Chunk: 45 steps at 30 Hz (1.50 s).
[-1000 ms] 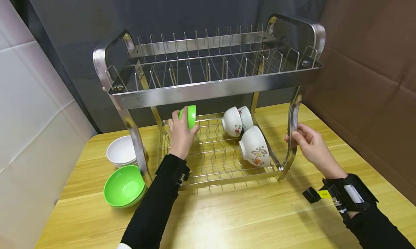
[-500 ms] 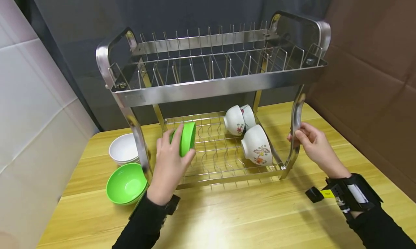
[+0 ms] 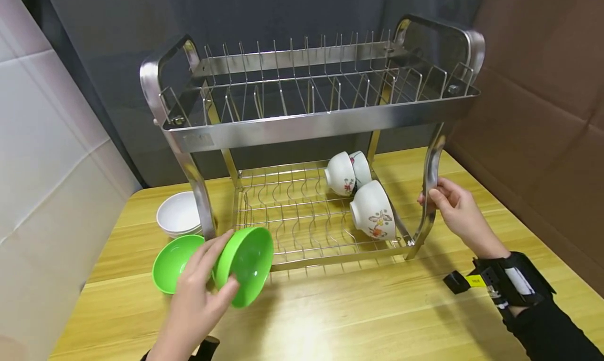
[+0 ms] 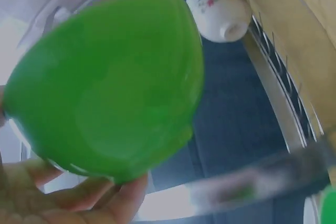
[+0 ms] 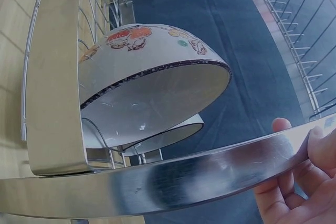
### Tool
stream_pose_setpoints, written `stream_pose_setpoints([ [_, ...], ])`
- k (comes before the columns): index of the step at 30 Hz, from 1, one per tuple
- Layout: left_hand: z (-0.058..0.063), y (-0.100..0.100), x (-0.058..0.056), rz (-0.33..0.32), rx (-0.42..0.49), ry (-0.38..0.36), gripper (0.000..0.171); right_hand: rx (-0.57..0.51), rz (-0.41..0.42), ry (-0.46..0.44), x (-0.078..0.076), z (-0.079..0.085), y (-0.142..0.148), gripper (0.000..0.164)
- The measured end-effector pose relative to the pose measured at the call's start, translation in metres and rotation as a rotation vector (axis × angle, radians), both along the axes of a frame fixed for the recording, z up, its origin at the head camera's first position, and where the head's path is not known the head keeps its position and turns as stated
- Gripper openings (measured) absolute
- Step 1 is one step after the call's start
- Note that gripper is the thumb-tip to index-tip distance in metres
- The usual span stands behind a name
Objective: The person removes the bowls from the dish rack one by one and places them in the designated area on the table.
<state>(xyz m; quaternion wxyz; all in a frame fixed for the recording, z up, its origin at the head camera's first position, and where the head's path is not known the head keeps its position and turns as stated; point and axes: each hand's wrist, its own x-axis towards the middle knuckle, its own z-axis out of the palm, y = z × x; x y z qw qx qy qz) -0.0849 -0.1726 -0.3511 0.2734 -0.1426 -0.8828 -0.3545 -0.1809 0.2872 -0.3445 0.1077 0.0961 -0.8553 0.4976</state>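
Note:
My left hand (image 3: 195, 298) holds a green bowl (image 3: 250, 266) by its side, thumb on the near rim and fingers behind. The bowl is tilted, its hollow facing right, in front of the lower left corner of the steel dish rack (image 3: 325, 125). In the left wrist view the green bowl (image 4: 115, 77) fills much of the picture. At the right, my right hand (image 3: 455, 211) grips the rack's front leg between thumb and fingers. On the lower tier, a large flowered bowl (image 3: 375, 211) stands on edge, with two smaller white bowls (image 3: 340, 175) behind it.
A second green bowl (image 3: 170, 264) sits on the wooden table (image 3: 330, 319) left of the rack, partly behind my left hand. Stacked white bowls (image 3: 178, 214) stand behind it. Wire prongs line the rack's upper tier. A white wall (image 3: 42, 141) borders the left side.
My left hand has brought the green bowl out of the rack's lower tier, toward me and left, turning its hollow into view. The right hand keeps its grip on the leg.

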Motion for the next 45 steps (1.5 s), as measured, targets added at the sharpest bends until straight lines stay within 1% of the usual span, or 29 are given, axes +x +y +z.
stream_pose_setpoints([
  [3,-0.007,-0.021,0.008,-0.004,0.041,0.011,0.074,-0.006,-0.001,-0.002,0.000,0.000,0.000,0.021],
  [5,-0.012,-0.036,0.012,0.000,0.094,-0.006,0.075,-0.012,0.001,-0.002,0.001,0.000,0.001,0.019],
  [7,-0.017,-0.053,0.017,0.005,0.164,-0.046,0.074,-0.013,0.002,0.000,0.001,0.000,0.001,0.019],
  [9,-0.021,-0.069,0.020,0.047,0.235,-0.127,0.074,-0.015,0.004,0.004,0.001,0.000,0.001,0.019],
  [12,-0.026,-0.092,0.024,0.121,0.317,-0.233,0.074,-0.014,0.003,0.006,0.001,0.000,0.001,0.019],
  [15,-0.024,-0.105,0.023,0.254,0.344,-0.349,0.061,-0.015,0.003,0.009,0.001,0.001,0.001,0.019],
  [17,-0.022,-0.110,0.019,0.345,0.343,-0.425,0.054,-0.017,0.001,0.012,0.001,0.001,0.000,0.019],
  [18,-0.020,-0.111,0.016,0.391,0.347,-0.464,0.052,-0.017,0.000,0.012,0.001,0.001,0.000,0.019],
  [19,-0.019,-0.110,0.013,0.432,0.343,-0.492,0.053,-0.018,-0.002,0.013,0.001,0.001,0.000,0.019],
  [20,-0.019,-0.110,0.009,0.462,0.346,-0.503,0.054,-0.017,-0.005,0.014,0.001,0.001,0.000,0.020],
  [22,-0.021,-0.109,0.001,0.517,0.370,-0.493,0.054,-0.016,-0.008,0.015,0.001,0.001,0.000,0.020],
  [24,-0.025,-0.106,-0.007,0.562,0.392,-0.452,0.053,-0.015,-0.010,0.014,0.001,0.001,-0.001,0.019],
  [26,-0.030,-0.104,-0.014,0.593,0.400,-0.405,0.051,-0.012,-0.010,0.013,0.000,0.001,-0.001,0.019],
  [28,-0.035,-0.102,-0.020,0.601,0.391,-0.367,0.049,-0.009,-0.012,0.011,0.000,0.000,-0.001,0.019],
  [31,-0.040,-0.100,-0.028,0.600,0.365,-0.344,0.047,-0.002,-0.016,0.008,0.001,0.000,-0.001,0.024],
  [34,-0.045,-0.099,-0.033,0.599,0.356,-0.348,0.045,0.003,-0.018,0.008,0.001,0.000,-0.002,0.029],
  [39,-0.054,-0.098,-0.040,0.610,0.369,-0.400,0.040,0.003,-0.019,0.005,0.000,0.000,-0.002,0.032],
  [45,-0.062,-0.100,-0.043,0.616,0.389,-0.452,0.034,0.000,-0.015,0.005,0.001,0.000,-0.002,0.031],
])
